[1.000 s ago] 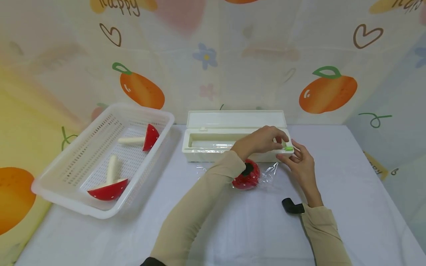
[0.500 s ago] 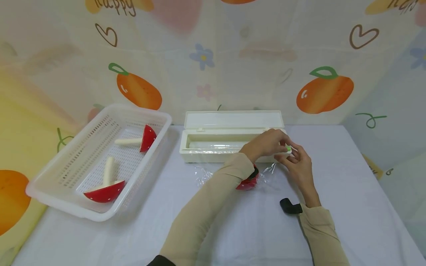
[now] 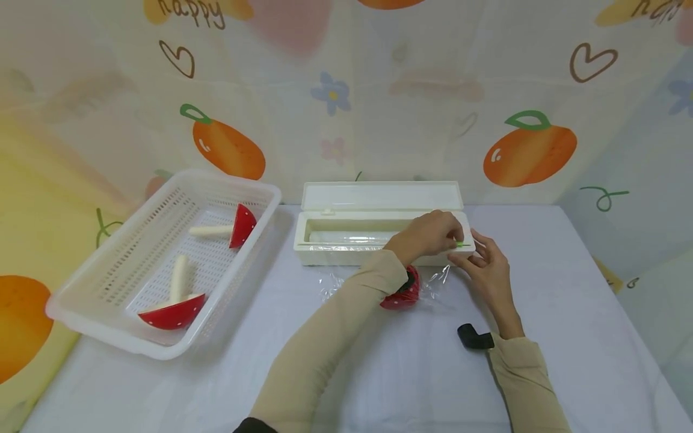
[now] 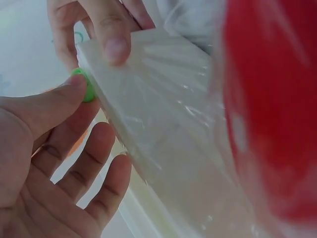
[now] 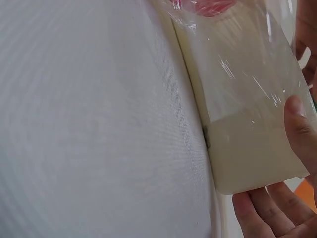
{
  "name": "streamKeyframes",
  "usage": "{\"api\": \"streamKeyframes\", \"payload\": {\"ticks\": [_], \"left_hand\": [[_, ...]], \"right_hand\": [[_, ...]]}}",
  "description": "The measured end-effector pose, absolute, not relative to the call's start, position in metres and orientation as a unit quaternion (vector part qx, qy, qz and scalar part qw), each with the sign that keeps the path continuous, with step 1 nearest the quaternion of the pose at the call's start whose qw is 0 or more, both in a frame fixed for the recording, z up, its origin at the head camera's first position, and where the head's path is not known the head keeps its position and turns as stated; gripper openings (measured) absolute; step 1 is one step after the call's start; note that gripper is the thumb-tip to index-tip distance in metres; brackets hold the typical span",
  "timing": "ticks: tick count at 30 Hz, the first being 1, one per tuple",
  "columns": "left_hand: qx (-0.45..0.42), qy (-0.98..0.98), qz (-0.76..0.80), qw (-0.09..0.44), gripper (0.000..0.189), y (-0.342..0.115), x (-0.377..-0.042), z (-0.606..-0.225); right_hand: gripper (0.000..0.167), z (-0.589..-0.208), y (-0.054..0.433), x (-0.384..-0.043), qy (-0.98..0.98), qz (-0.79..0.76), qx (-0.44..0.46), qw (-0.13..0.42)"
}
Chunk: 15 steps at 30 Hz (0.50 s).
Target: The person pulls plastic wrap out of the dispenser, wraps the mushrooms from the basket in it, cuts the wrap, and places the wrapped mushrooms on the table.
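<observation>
A cream cling film dispenser (image 3: 330, 257) stands at the back of the table, its lid raised. My left hand (image 3: 425, 233) pinches its small green slide cutter (image 4: 88, 85) between thumb and forefinger, near the right end; the other fingers are spread loosely. My right hand (image 3: 487, 270) grips the dispenser's right end, thumb on the front face and fingers at the end, as the right wrist view shows. Clear cling film (image 5: 247, 74) hangs down the front and reaches a red, white-dotted rounded object (image 3: 400, 297), which my left cuff partly hides.
On the left stands a white perforated basket (image 3: 116, 343), holding two red-capped toy mushroom pieces, one lying on its side (image 3: 242, 226) and one cap-down (image 3: 172, 311). A patterned cloth backdrop (image 3: 379, 120) rises right behind the dispenser. A black wrist mount (image 3: 474, 337) sits at my right cuff.
My left hand first shifted slightly right to the green slide cutter, then moved a little left with it along the dispenser's edge. My right hand has kept its grip on the end.
</observation>
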<state>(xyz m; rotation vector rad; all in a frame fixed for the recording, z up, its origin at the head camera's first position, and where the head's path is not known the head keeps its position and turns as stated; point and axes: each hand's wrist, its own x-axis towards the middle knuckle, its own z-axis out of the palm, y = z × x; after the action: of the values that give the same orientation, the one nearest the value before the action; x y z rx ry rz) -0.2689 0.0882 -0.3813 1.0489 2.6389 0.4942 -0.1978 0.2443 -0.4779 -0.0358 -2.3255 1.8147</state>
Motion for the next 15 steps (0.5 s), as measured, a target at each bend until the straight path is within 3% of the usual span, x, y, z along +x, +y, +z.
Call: {"api": "streamKeyframes", "payload": {"ticks": [15], "left_hand": [[0.374, 0.892, 0.207, 0.145, 0.019, 0.044, -0.274, -0.385]], "right_hand": [[0.074, -0.478, 0.243, -0.198, -0.811, 0.578, -0.029, 0.093]]}}
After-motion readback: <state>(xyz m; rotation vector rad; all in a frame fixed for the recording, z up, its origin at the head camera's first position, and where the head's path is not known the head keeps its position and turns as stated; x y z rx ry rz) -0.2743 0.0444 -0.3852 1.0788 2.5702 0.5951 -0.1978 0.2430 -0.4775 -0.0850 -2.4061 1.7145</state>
